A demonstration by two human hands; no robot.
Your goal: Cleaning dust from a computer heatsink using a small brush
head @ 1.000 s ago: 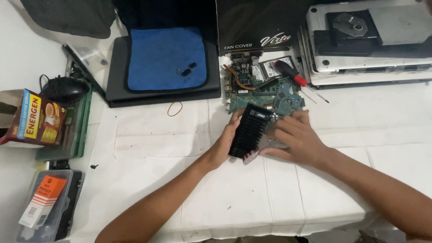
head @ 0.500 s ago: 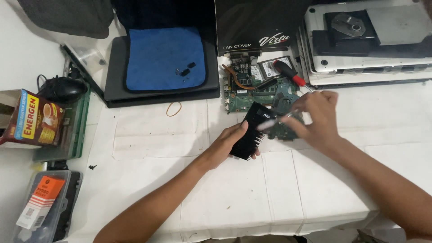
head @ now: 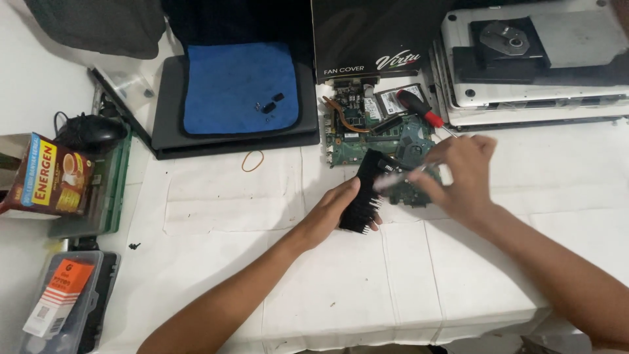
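a: what's different from a moment ago?

b: my right hand (head: 458,176) has dropped nearer, pinching a thin blurred tool (head: 400,178) at the fan (head: 364,191).

a: and the fan?

b: my left hand (head: 333,213) grips it on the white table (head: 216,216), just near of the green board (head: 406,141). its long axis runs near-left to far-right, fins at the near end.

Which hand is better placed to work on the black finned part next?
Right, probably. The left hand already grips the black finned part and steadies it, while the right hand is at its top end with a thin tool, blurred, at its fingertips.
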